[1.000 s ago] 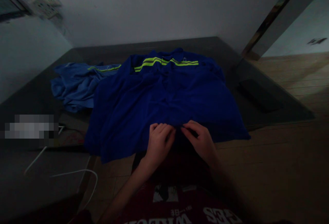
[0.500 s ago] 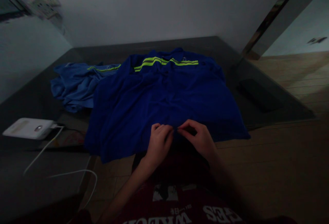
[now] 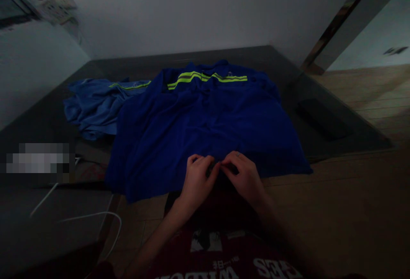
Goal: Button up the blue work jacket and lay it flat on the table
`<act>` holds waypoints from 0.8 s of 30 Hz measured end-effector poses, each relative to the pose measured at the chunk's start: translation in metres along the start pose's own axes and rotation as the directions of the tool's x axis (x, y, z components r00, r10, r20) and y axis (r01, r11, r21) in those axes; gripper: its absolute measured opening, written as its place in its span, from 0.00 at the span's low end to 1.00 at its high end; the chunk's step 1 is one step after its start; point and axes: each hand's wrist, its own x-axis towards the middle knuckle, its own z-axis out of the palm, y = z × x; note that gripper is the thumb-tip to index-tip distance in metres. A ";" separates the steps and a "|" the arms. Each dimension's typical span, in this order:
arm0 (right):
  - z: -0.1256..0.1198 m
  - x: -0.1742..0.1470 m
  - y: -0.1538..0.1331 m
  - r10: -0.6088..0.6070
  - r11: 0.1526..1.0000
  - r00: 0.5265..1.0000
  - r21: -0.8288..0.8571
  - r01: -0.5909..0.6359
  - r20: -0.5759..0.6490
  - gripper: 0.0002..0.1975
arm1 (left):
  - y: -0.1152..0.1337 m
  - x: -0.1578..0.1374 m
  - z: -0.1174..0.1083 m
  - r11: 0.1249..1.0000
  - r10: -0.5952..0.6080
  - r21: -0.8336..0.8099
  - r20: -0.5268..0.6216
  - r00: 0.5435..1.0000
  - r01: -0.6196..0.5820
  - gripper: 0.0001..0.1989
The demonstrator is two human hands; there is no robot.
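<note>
A dark blue work jacket with yellow-green stripes across its chest lies spread on the dark table, its collar at the far side and its hem hanging over the near edge. My left hand is closed in a pinch at the middle of that hem. Close beside it, my right hand pinches the same spot with thumb and forefinger, the fingertips of both almost meeting. Both appear to grip the jacket's front edges; the exact bit between the fingers is too dark and small to make out.
A crumpled lighter blue garment lies left of the jacket. A dark flat object is on the table at the right. White cable loops at the lower left, near a blurred-out patch. A wall stands behind.
My right hand has shifted slightly left and down, its fingertips now closer to my left hand's. My left thumb has moved a little toward it. The jacket lies almost unchanged.
</note>
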 end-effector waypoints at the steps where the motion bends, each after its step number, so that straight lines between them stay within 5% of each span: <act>1: 0.001 -0.001 0.000 -0.011 1.000 1.000 -0.006 0.011 -0.013 0.06 | 0.000 0.000 0.000 1.000 -0.007 0.011 -0.004 1.000 0.007 0.09; 12: 0.007 -0.006 0.000 -0.153 0.986 0.985 -0.082 0.147 -0.076 0.10 | 0.005 0.000 -0.005 0.991 -0.019 0.134 -0.036 0.999 0.024 0.10; 24: 0.004 -0.002 -0.002 -0.181 0.984 0.978 -0.009 0.181 -0.101 0.06 | 0.003 0.001 -0.005 0.994 -0.075 -0.083 -0.052 0.996 0.071 0.13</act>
